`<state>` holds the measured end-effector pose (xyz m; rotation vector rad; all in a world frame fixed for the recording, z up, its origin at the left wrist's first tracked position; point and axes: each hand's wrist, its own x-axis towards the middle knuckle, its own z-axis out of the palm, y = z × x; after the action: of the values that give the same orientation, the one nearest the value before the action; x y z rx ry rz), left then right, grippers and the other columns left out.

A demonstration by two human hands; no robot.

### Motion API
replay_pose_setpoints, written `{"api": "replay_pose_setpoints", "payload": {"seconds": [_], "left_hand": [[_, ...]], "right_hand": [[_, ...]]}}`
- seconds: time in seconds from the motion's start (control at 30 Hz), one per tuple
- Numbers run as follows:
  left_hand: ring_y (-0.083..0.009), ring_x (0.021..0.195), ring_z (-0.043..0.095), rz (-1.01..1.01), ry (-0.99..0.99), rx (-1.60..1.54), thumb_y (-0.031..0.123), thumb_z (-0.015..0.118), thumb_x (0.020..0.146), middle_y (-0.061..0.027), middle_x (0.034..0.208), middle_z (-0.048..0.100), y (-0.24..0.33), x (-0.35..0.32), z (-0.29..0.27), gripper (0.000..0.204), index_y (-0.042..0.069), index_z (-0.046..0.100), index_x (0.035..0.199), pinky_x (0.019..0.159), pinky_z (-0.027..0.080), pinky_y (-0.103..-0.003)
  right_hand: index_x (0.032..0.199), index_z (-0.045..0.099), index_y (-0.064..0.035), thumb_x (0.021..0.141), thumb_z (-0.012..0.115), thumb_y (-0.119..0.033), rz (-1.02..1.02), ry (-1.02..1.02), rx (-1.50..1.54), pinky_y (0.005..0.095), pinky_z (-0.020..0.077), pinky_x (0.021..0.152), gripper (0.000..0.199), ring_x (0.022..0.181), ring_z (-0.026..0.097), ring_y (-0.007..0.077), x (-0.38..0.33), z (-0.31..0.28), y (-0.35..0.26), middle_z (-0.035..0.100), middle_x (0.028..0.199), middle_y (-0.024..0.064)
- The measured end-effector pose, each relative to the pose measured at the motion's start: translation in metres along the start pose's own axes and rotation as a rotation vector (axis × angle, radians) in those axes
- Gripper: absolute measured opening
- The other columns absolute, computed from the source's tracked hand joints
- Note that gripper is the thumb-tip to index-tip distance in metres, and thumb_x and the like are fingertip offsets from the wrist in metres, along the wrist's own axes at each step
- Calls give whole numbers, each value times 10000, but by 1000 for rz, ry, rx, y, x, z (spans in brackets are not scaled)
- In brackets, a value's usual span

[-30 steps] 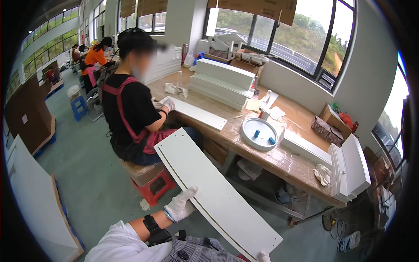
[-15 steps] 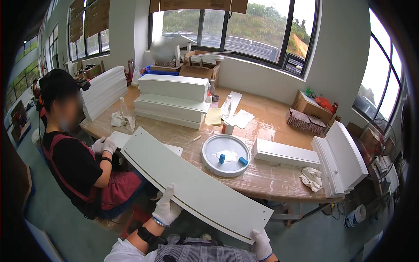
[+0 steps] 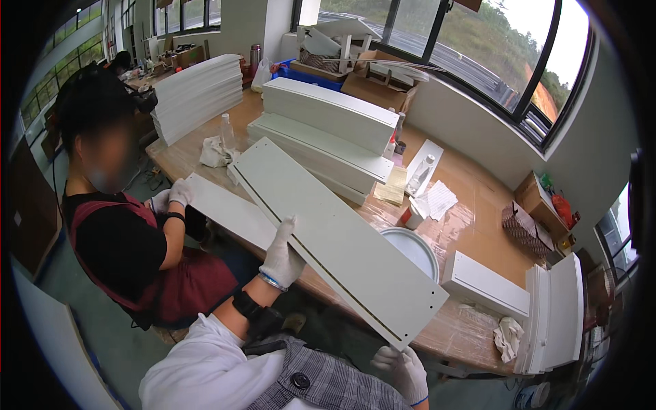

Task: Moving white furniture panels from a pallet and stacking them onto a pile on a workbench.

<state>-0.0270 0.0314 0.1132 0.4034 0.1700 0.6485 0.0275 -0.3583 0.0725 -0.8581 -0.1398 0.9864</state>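
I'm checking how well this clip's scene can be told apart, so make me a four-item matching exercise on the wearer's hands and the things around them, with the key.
Column one
1. Left hand
2. Right hand
3. Round tray
4. Flask

Column two
A. Partly hidden behind the held white panel
B. By the panel's lowest corner
C. Upright and dark reddish
D. On the panel's long grooved edge

Pairs: 1-D, 2-B, 3-A, 4-C
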Motion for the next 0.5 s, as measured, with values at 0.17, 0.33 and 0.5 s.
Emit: {"api": "replay_pose_setpoints", "payload": {"seconds": [0.17,0.33,0.5], "left_hand": [[-201,1137,599,7,151,13,391,668,924,-23,1219,628,45,97,3,416,174,573,1266,949,523,-375],[-195,1103,610,48,192,29,389,697,904,-10,1217,618,69,176,-4,444,176,563,1269,911,544,-389],[-208,1127,595,80,210,28,383,706,892,-14,1214,617,79,257,-22,455,171,569,1271,934,529,-408]], "right_hand": [[967,624,-137,1008,559,-317,447,629,-106,326,480,729,195,807,583,169,30,18,11,626,876,11],[1229,630,-59,988,613,-279,284,635,-130,350,505,910,327,1006,619,184,32,31,28,667,1093,82],[1268,603,-73,1004,595,-283,240,635,-215,358,484,940,338,1015,593,201,63,30,33,642,1106,68]]}}
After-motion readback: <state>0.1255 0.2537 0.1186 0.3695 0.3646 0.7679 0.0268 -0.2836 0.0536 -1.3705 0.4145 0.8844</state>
